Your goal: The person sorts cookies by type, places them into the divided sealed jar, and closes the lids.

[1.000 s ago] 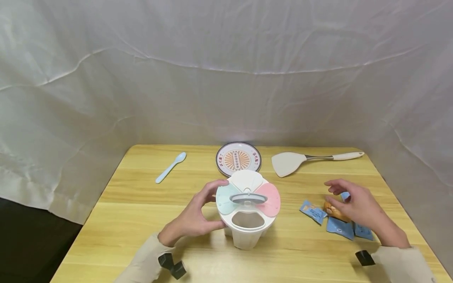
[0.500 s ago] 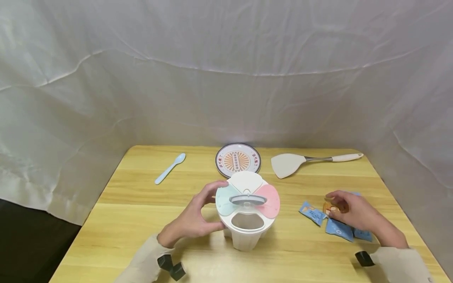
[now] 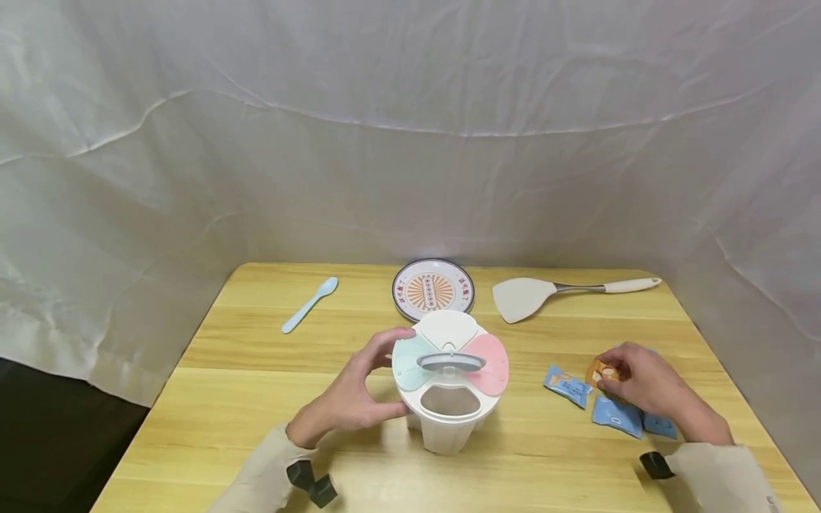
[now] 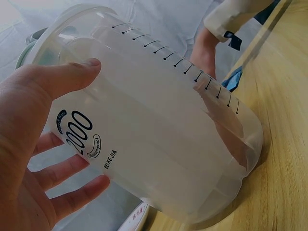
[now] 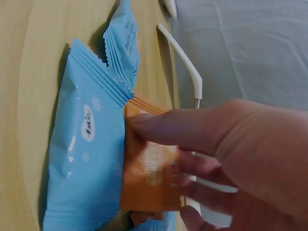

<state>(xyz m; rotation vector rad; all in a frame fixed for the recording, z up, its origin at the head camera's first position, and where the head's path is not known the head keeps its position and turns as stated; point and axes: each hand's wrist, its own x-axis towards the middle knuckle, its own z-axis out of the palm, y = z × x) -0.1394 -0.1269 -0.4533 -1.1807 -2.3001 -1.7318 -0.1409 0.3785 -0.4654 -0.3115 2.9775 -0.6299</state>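
My left hand [image 3: 349,392] grips the side of a translucent white storage canister [image 3: 445,436], thumb near and fingers on the far side. The canister stands upright; its round lid has mint, white and pink flaps, and a grey flap [image 3: 451,361] is raised above an oval opening. In the left wrist view, the canister wall [image 4: 159,125] carries "2000" and a row of measuring marks. My right hand [image 3: 654,385] pinches a small orange snack packet [image 5: 151,178] between thumb and fingers. Blue snack packets [image 3: 617,416] lie around and partly under that hand.
Along the back of the wooden table lie a pale blue spoon [image 3: 308,306], a round patterned plate [image 3: 432,283] behind the canister, and a white spatula [image 3: 522,298]. Grey cloth [image 3: 410,178] hangs behind the table and at its sides.
My right hand has come down from over the packets and its fingers have closed on the orange one. My left hand and the canister stay in place.
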